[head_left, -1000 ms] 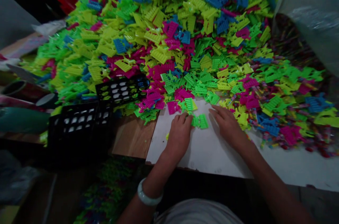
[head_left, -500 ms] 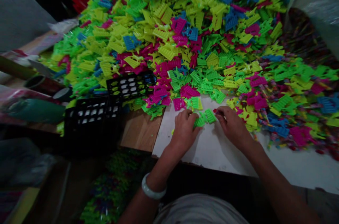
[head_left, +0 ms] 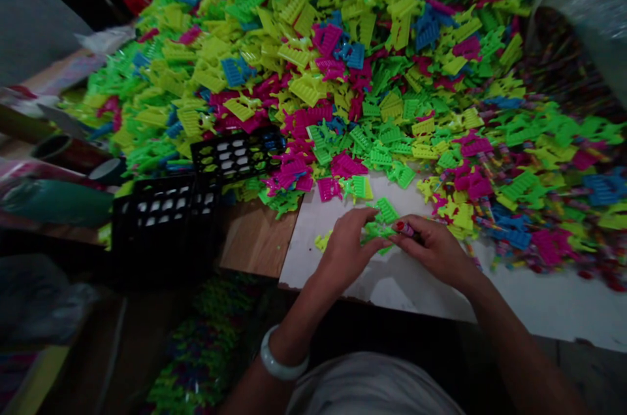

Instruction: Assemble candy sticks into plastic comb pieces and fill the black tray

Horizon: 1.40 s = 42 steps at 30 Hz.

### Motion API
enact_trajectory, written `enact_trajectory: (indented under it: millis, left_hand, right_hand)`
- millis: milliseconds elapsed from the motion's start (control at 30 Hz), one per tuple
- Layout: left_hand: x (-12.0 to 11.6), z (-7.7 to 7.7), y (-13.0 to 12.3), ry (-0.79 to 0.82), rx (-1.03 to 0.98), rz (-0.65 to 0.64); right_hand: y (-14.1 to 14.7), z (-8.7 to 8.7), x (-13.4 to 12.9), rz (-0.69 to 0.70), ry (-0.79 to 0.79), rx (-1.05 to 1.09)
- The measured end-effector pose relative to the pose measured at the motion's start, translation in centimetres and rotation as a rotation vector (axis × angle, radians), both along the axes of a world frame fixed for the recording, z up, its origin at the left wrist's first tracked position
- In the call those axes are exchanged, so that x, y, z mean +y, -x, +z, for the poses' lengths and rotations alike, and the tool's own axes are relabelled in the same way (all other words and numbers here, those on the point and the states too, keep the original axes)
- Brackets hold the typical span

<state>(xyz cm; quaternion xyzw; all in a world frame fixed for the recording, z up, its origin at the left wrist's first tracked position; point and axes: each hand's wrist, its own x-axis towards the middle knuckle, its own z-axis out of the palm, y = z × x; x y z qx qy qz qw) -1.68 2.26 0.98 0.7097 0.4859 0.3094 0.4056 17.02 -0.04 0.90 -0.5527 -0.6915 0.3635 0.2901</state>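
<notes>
Near center toward four o'clock, fingers (head_left: 375, 246) partly hide a green plastic piece (head_left: 379, 230); at two, the right edge crops a clear bag (head_left: 588, 3).

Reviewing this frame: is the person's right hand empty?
No, the right hand pinches a small red-ended stick between thumb and fingers, close to a green plastic piece.

I see the left arm (head_left: 304, 314) and right arm (head_left: 507, 320) stretched forward, leaning inward. The left grip (head_left: 347, 242) curls like a C; the right grip (head_left: 434, 248) pinches close beside it.
</notes>
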Motion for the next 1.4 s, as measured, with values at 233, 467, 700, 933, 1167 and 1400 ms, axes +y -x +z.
enact_trajectory:
  millis: [233, 467, 700, 933, 1167, 1400]
  left_hand:
    - [-0.1, 0.9, -0.1, 0.467, -0.331, 0.034]
    - [-1.0, 0.3, -0.6, 0.516, -0.498, 0.142]
    - [-1.5, 0.0, -0.7, 0.459, -0.473, 0.169]
    - [-1.3, 0.2, -0.6, 0.34, -0.321, 0.119]
    - [-1.2, 0.3, -0.3, 0.306, -0.271, 0.117]
    - [-1.7, 0.4, -1.2, 0.245, -0.28, 0.215]
  right_hand:
    - [0.2, -0.3, -1.0, -0.083, -0.091, 0.058]
    - [0.4, -1.4, -1.6, -0.045, -0.187, 0.008]
    - [0.0, -1.1, -1.4, 0.026, -0.137, -0.014]
    - [-0.1, -0.2, -1.4, 0.022, -0.055, 0.027]
    - [-0.3, -0.4, -1.3, 0.053, -0.043, 0.02]
    - [0.3, -1.0, -1.6, 0.061, -0.124, -0.039]
